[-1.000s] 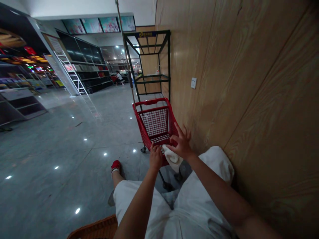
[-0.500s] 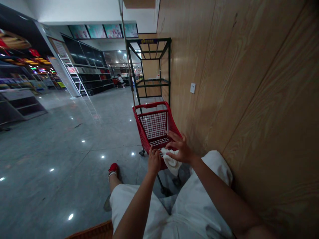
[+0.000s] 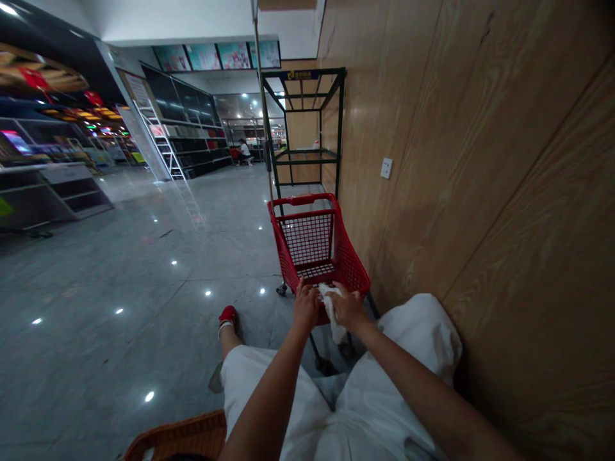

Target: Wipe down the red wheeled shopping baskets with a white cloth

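A red plastic shopping cart (image 3: 353,259) with a mesh basket stands right in front of me, near the wooden wall. My left hand (image 3: 305,308) is closed over the cart's near rim, its fingers curled across the edge. Just right of it, my right hand (image 3: 348,308) grips a white cloth (image 3: 335,323) against the same rim. Part of the cloth hangs down outside the basket, and the right fingertips are partly hidden by it.
A wood-panelled wall (image 3: 446,160) with a socket (image 3: 386,168) runs along my right. Behind the cart are a dark metal rack (image 3: 342,134) and a tall pole (image 3: 263,96). A wicker basket (image 3: 182,430) lies low left. A ladder (image 3: 166,144) and a crouching person (image 3: 245,152) appear farther off.
My right hand has come down and left, its spread fingers closing on the cloth at the rim. The left hand stays on the rim. The whole view has shifted slightly left.
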### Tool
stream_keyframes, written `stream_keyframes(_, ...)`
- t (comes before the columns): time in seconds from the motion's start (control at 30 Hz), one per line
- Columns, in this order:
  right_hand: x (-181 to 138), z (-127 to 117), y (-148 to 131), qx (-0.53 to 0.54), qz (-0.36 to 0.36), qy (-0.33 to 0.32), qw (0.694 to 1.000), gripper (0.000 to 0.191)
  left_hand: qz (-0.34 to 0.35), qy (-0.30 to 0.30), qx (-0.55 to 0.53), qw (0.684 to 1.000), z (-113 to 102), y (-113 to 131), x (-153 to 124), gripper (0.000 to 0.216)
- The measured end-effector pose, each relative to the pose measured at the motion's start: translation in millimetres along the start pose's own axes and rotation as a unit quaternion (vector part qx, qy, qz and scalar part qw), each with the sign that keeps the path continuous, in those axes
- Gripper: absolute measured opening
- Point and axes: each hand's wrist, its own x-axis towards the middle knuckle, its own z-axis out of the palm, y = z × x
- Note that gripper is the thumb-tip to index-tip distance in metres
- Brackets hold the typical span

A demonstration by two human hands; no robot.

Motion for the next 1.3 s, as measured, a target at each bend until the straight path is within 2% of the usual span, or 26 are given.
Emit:
stream_keyframes(0.1, -3, -14, 47, -0.035, 0.047, 0.024, 0.998, 0.035, -0.019, 0.005, -0.004, 1.0, 2, 3, -1, 0.024)
stream_keyframes(0.17, -6, -13, 62, -0.037, 0.037, 0.05, 0.997, 0.035, -0.034, 0.016, -0.006, 0.999, 5, 7, -1, 0.024)
stream_keyframes(0.23, -8, -4, 53, -0.021, 0.001, 0.059, 0.998, 0.033, -0.041, 0.027, -0.006, 0.999, 9, 10, 0, 0.023)
stream_keyframes(0.37, -4, 18, -7, 0.029, -0.018, 0.043, 0.999, 0.037, -0.03, 0.025, -0.007, 0.999, 12, 7, 0, 0.023)
stream_keyframes(0.43, 0, 20, -25, 0.048, -0.031, 0.022, 0.998, 0.039, -0.014, 0.017, -0.007, 1.0, 9, 2, -1, 0.023)
stream_keyframes(0.47, 2, 17, -26, 0.054, -0.046, 0.005, 0.997, 0.039, -0.006, 0.012, -0.006, 1.0, 6, 0, -2, 0.023)
stream_keyframes(0.53, 5, 5, -10, 0.06, -0.076, -0.035, 0.995, 0.035, 0.003, 0.005, -0.005, 1.0, 1, -4, -3, 0.023)
stream_keyframes(0.6, 5, -9, 19, 0.053, -0.091, -0.058, 0.993, 0.03, 0.004, 0.002, -0.006, 1.0, -1, -5, -4, 0.024)
stream_keyframes(0.7, 2, -21, 48, 0.025, -0.053, -0.018, 0.998, 0.029, -0.011, 0.019, -0.01, 1.0, 3, 0, -3, 0.026)
stream_keyframes(0.77, 0, -16, 40, 0.014, -0.033, 0.013, 0.999, 0.03, -0.026, 0.036, -0.012, 0.999, 8, 4, -2, 0.027)
stream_keyframes(0.83, -2, -4, 16, 0.012, -0.03, 0.028, 0.999, 0.031, -0.028, 0.042, -0.015, 0.999, 11, 7, 0, 0.028)
stream_keyframes(0.9, -3, 8, -10, 0.003, -0.034, 0.036, 0.999, 0.031, -0.014, 0.034, -0.016, 0.999, 9, 6, 1, 0.028)
stream_keyframes(0.97, -2, 15, -20, -0.003, -0.056, 0.026, 0.998, 0.032, 0.007, 0.014, -0.013, 1.0, 3, 3, 1, 0.028)
stream_keyframes(1.07, -2, 11, 4, -0.009, -0.102, -0.01, 0.995, 0.03, 0.024, -0.01, -0.001, 1.0, -7, -3, 0, 0.029)
stream_keyframes(1.2, -7, 0, 53, -0.044, -0.064, 0.017, 0.997, 0.031, 0.002, 0.0, 0.003, 1.0, -4, -2, 1, 0.03)
stream_keyframes(1.3, -11, 6, 44, -0.06, -0.029, 0.062, 0.996, 0.031, -0.03, 0.027, 0.003, 0.999, 6, 4, 2, 0.029)
